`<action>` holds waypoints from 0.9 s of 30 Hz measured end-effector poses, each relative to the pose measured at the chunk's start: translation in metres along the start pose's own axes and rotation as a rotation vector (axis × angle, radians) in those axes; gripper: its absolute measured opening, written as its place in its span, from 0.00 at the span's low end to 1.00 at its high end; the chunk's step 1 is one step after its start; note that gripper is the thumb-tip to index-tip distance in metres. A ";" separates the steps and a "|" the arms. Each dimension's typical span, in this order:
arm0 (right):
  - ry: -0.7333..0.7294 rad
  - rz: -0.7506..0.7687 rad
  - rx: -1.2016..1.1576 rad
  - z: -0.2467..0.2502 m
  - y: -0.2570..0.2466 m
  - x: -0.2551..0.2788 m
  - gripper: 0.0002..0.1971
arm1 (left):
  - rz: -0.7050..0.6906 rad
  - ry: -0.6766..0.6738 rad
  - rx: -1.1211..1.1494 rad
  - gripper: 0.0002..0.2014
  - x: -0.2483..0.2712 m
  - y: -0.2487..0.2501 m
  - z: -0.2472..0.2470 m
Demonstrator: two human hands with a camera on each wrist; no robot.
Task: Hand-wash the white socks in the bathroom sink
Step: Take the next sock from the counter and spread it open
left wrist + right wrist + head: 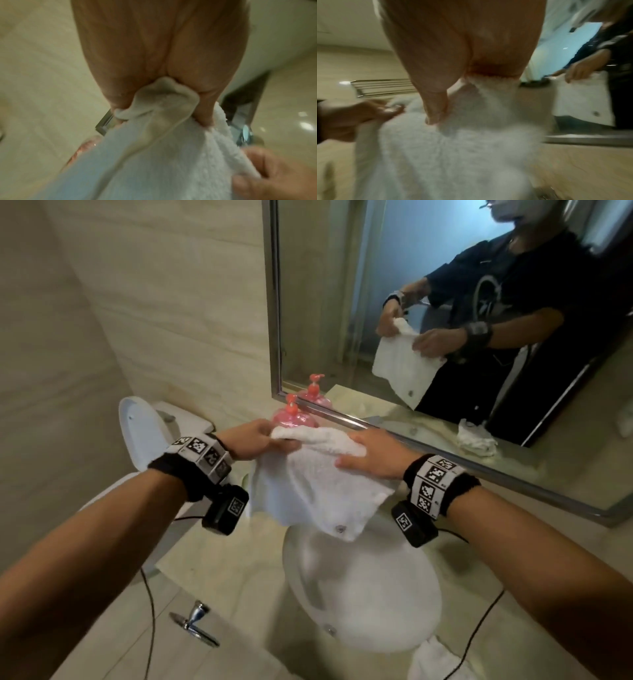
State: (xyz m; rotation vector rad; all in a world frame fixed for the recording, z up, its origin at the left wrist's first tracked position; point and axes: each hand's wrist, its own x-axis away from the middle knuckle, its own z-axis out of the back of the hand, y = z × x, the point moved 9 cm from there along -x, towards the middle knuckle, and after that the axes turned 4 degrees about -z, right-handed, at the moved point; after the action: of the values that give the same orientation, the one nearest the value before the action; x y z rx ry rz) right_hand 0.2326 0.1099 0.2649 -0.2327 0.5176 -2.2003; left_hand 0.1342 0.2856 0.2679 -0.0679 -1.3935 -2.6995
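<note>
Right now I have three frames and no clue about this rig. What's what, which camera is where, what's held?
No robot here: a person wears a head camera and one camera strapped on each wrist. The wide picture is the head view, looking down at both arms over a white sink in a marble counter, below a mirror. The other two look along each hand from the wrist. The left hand pinches one end of a white towel; the right hand lies over its top edge, thumb hooked into the cloth. On the counter: a pink pump bottle and, by the sink's near rim, a white cloth, perhaps a sock.
</note>
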 end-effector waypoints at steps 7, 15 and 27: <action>0.218 -0.270 -0.764 -0.017 0.019 0.017 0.15 | 0.057 0.211 0.601 0.24 0.005 0.014 -0.022; 0.490 -0.440 -0.755 -0.016 -0.023 0.009 0.26 | 0.054 0.226 0.520 0.16 -0.017 0.030 -0.067; 0.161 -0.038 -0.370 -0.007 -0.034 0.020 0.13 | -0.037 -0.106 -0.380 0.19 0.018 0.029 -0.040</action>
State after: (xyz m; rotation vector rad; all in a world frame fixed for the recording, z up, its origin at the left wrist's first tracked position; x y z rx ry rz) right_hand 0.1941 0.1155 0.2730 -0.2624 1.0191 -2.1573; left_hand 0.1198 0.2352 0.2700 -0.2186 -0.8911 -2.9923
